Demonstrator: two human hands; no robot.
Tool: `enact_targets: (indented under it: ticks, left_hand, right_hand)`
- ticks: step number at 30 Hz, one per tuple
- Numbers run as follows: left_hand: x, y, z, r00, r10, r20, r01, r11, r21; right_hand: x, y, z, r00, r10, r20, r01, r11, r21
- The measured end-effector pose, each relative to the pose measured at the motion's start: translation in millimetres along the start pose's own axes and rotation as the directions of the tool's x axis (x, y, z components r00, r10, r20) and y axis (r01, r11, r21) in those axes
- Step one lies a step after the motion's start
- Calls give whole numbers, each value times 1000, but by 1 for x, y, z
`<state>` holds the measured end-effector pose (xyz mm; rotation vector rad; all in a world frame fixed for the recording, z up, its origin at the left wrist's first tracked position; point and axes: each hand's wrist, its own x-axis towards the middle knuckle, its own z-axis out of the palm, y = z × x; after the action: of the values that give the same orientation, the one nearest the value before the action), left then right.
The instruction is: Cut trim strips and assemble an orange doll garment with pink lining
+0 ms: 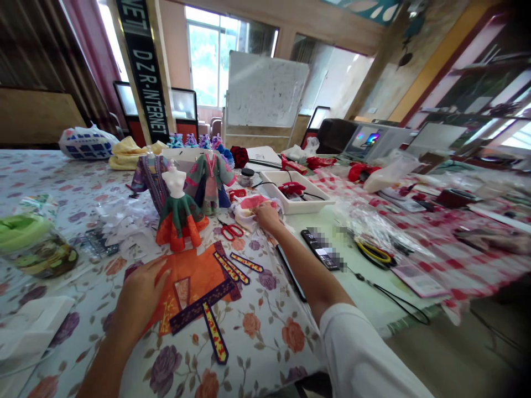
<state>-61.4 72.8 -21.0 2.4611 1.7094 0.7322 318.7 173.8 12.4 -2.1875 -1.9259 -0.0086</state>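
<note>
My left hand [143, 293] lies flat with its fingers stretched out on the left edge of an orange fabric piece [199, 265]. On that fabric are dark purple patterned strips [203, 307] and narrow strips with yellow-red centres [213, 331]. My right hand [267, 215] reaches forward to a white and pink cloth bundle [246, 213]. Its fingers are drawn together at the bundle; what they pinch, if anything, is too small to make out. Red-handled scissors [231, 229] lie just left of the bundle. A small white dress form [174, 182] wears a green and orange skirt [180, 221].
Two more small dressed forms, one in purple [151, 179] and one in grey-green [211, 179], stand behind. A white tray [309, 207] holds red items. A phone [321, 250] lies right of my forearm. At left stands a jar with a green lid [22, 232].
</note>
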Motion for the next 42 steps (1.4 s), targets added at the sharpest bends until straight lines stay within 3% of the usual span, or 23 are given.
enact_targets:
  ticks: [3,7,12,15,17,21,23,24,25,26,27,29,33,36,38,42]
  left_hand:
    - [1,0,2,999,12,-41,-13,1000,-20]
    - [2,-1,5,991,18,-131,-24,999,-48]
    - [0,0,10,991,22,-133,-31,997,-66]
    - [-1,2,11,995,16,-99,-24,996,-81]
    - [0,3,12,996,5,-91,-13,996,-90]
    - [1,0,14,997,-9,-81,4,998,-70]
    - [1,-2,15,997,-11,-80,6,998,-55]
    - [1,-3,15,997,-8,-76,4,999,-54]
    - [0,-4,16,997,-4,-72,0,998,-56]
    - [0,-5,16,998,0,-69,-4,998,-61]
    - [0,-5,16,998,3,-68,-8,998,-66]
    - [0,-5,16,998,5,-69,-10,997,-73]
    - [0,-4,13,999,-11,-45,8,997,-73]
    - [1,-3,12,999,-7,-32,5,999,-49]
    - [1,-3,13,1000,1,-28,-2,999,-38]
    - [3,-4,13,999,-21,-49,19,999,-34]
  right_hand:
    - [28,11,-24,996,67,-50,-65,997,51]
    - [64,29,-84,950,148,-276,-117,985,124]
    - [96,33,-150,811,173,-559,-77,979,191]
    - [115,31,-173,646,133,-752,98,962,254]
    - [129,30,-183,571,93,-815,199,948,247]
    - [148,25,-187,525,30,-851,284,936,208]
    - [146,21,-175,555,-3,-832,266,948,174]
    - [142,20,-165,602,-23,-799,234,961,149]
    - [136,18,-152,675,-38,-736,183,976,117]
    - [128,17,-138,785,-41,-618,109,991,73]
    - [120,17,-122,906,-42,-421,51,999,9]
    - [104,19,-91,978,-47,-204,43,999,-21]
    - [85,27,-50,991,-46,127,55,996,-65]
    - [89,29,-50,963,-48,267,79,991,-106]
    - [95,26,-60,954,-62,293,105,986,-132]
    - [83,13,-80,964,-150,221,184,972,-143]
